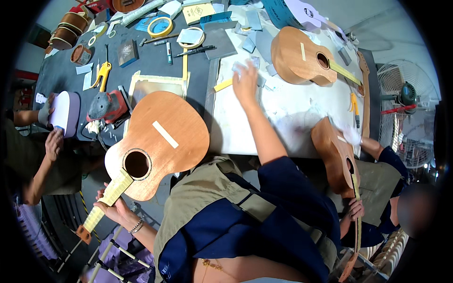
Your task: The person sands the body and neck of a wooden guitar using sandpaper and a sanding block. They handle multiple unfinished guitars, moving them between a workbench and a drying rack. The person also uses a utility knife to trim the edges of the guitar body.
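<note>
Left hand (pixel 118 212) curled round the neck of a bare-wood ukulele (pixel 186 120), body laid over the dark bench's (pixel 200 80) near edge, presumably for support. Yellow tape (pixel 113 191) likely shields the fretboard. Beyond, right hand (pixel 245 84) above white sheet (pixel 236 136), fingers part-spread, blurred; cannot tell if holding anything.

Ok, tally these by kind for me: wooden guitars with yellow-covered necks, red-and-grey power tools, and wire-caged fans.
Wooden guitars with yellow-covered necks: 3 (held guitar in the left hand, bench guitar, right-hand co-worker's guitar)
Red-and-grey power tool: 1
Wire-caged fan: 1
Total: 5
</note>
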Available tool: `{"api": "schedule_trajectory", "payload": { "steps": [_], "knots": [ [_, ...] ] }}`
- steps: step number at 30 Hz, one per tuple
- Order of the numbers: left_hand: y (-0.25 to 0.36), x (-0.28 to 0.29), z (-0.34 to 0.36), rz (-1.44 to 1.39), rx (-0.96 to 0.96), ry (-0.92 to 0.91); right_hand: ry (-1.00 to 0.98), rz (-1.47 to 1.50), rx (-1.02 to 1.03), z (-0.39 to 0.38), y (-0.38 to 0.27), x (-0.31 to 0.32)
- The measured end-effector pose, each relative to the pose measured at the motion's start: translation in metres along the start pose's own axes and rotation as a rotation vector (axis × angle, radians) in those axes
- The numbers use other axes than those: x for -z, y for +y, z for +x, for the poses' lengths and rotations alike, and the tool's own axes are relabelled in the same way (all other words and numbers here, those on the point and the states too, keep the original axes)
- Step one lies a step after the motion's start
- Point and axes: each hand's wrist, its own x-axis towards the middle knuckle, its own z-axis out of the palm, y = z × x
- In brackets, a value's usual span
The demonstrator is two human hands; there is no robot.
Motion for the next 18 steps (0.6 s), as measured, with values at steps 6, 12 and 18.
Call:
{"api": "schedule_trajectory", "payload": {
  "steps": [6,12,18],
  "knots": [
    [-0.03,0.022,0.0,-0.069,0.121,-0.03,-0.007,-0.665,-0.042,0.07,0.078,-0.027],
    [-0.071,0.021,-0.013,-0.178,0.171,0.07,0.116,-0.098,-0.171,0.091,0.063,0.024],
    [-0.127,0.035,0.017,-0.365,0.441,-0.202,0.209,1.212,-0.533,0.085,-0.003,0.077]
  ]
}}
